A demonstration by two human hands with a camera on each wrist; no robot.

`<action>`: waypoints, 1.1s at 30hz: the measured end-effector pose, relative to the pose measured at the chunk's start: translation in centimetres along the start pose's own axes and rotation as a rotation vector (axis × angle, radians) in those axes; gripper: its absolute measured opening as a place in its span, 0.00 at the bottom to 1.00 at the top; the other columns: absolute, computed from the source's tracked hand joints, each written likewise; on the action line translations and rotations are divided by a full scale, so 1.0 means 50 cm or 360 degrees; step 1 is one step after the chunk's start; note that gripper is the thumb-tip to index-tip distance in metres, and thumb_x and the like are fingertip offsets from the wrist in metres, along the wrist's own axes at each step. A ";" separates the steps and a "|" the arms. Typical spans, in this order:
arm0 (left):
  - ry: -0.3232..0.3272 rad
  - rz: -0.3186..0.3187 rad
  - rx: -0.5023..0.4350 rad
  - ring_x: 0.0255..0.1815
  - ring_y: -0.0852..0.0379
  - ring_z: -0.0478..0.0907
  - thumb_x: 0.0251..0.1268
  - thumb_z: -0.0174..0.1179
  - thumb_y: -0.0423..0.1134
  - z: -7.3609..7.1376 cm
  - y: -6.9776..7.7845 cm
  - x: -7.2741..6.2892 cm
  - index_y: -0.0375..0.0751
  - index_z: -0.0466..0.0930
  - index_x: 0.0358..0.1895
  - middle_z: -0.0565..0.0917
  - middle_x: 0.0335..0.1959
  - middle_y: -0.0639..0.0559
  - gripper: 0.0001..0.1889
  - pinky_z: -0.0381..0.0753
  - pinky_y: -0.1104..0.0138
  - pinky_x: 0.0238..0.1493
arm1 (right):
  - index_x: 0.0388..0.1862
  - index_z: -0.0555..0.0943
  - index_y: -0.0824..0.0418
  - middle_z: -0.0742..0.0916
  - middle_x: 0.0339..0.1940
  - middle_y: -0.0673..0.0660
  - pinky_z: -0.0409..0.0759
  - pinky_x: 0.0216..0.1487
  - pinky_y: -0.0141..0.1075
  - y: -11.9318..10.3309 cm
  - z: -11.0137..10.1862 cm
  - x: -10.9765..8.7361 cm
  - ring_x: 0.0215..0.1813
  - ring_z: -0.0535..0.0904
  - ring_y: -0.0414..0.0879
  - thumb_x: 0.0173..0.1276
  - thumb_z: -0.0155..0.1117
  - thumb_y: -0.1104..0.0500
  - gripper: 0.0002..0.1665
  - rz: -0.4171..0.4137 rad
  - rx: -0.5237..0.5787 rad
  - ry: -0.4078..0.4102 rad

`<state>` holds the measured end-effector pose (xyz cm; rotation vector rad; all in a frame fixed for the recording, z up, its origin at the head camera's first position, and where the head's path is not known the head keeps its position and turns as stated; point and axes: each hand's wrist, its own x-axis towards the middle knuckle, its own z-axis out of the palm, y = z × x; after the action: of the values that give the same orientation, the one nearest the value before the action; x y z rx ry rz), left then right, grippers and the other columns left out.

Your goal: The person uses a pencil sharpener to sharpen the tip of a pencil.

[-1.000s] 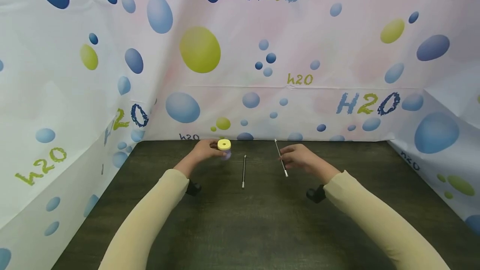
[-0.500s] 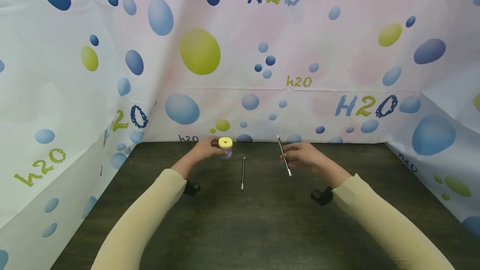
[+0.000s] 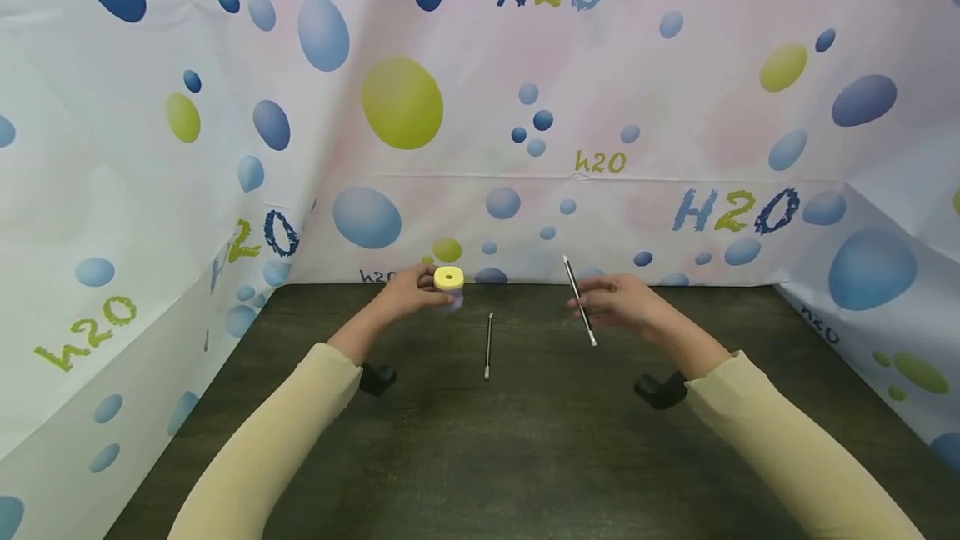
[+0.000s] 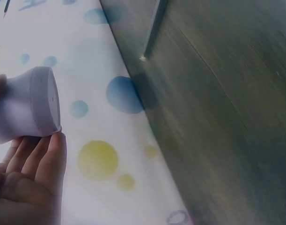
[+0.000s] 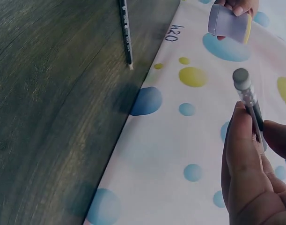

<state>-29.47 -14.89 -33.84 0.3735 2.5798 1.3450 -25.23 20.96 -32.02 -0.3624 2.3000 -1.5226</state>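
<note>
My left hand [image 3: 407, 290] holds a pencil sharpener [image 3: 448, 277] with a lavender body and a yellow top, which has a small hole in its middle. In the left wrist view the sharpener [image 4: 26, 104] lies on its side relative to the picture, fingers under it. To the right, my right hand [image 3: 626, 302] pinches a dark pencil [image 3: 572, 279] between thumb and fingers, tilted and raised off the table. Its eraser end with a silver ferrule [image 5: 246, 91] faces the right wrist camera. A second dark pencil [image 3: 488, 348] lies on the table between the hands.
The dark wood-look table [image 3: 480, 448] reaches back to a white sheet [image 3: 480, 107] printed with bubbles and H2O lettering, which also hangs on both sides. Black wrist mounts [image 3: 660, 391] sit under both wrists.
My right hand has lifted the pencil up from the table and moved slightly right. The left hand has raised the sharpener a little. The second pencil stays where it lay.
</note>
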 end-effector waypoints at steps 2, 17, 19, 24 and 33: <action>0.0006 0.0022 -0.0006 0.76 0.35 0.69 0.69 0.64 0.40 0.001 0.005 -0.006 0.28 0.59 0.77 0.70 0.74 0.30 0.38 0.71 0.46 0.74 | 0.78 0.56 0.78 0.79 0.68 0.75 0.82 0.66 0.48 -0.002 -0.001 -0.007 0.57 0.86 0.40 0.83 0.48 0.61 0.33 -0.0026 -0.0005 -0.0008; 0.0062 0.0117 0.0008 0.77 0.32 0.67 0.70 0.64 0.39 0.006 0.024 -0.041 0.27 0.60 0.76 0.68 0.75 0.28 0.37 0.71 0.44 0.74 | 0.78 0.57 0.76 0.79 0.68 0.74 0.79 0.69 0.52 -0.019 0.004 -0.046 0.59 0.87 0.44 0.82 0.52 0.62 0.34 -0.0046 -0.0003 0.0007; 0.0071 0.0152 0.0005 0.76 0.32 0.67 0.70 0.64 0.39 0.008 0.027 -0.041 0.27 0.61 0.75 0.69 0.74 0.28 0.36 0.71 0.44 0.75 | 0.79 0.57 0.76 0.80 0.68 0.73 0.79 0.69 0.52 -0.023 0.003 -0.050 0.58 0.87 0.40 0.82 0.52 0.61 0.34 -0.0049 0.0001 0.0007; 0.0090 0.0234 -0.0018 0.75 0.31 0.69 0.69 0.64 0.37 0.013 0.037 -0.047 0.25 0.63 0.74 0.71 0.72 0.27 0.35 0.72 0.46 0.74 | 0.79 0.57 0.76 0.82 0.66 0.70 0.81 0.67 0.49 -0.029 -0.001 -0.059 0.54 0.87 0.36 0.82 0.53 0.61 0.34 -0.0076 0.0001 0.0026; 0.0067 0.0350 -0.0082 0.70 0.31 0.74 0.67 0.65 0.32 0.028 0.050 -0.066 0.23 0.67 0.69 0.75 0.66 0.26 0.31 0.75 0.48 0.72 | 0.76 0.61 0.77 0.80 0.67 0.75 0.85 0.61 0.46 -0.024 0.004 -0.080 0.57 0.88 0.42 0.81 0.54 0.63 0.32 -0.0127 -0.0030 0.0075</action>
<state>-25.61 -13.45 -32.35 0.6433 2.5937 1.5015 -21.51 21.94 -30.37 -0.4329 2.3637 -1.5639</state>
